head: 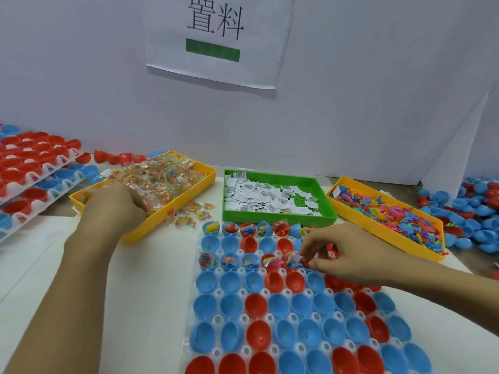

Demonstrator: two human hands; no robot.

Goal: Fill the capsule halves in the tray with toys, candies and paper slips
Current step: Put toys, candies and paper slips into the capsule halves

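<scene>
Two hands at work: left hand [116,203] buried in candy packets [162,176], grip unclear; right hand [343,252] pinching paper slip [294,257] over capsule tray [270,317], beneath its fingers.

Three bins: two yellow bins, of candies [151,190] at left and toys [388,220] at right, one green bin [278,201] of paper slips between. One paper sign [218,39]. Two hands: left [116,203], right [340,249].
</scene>
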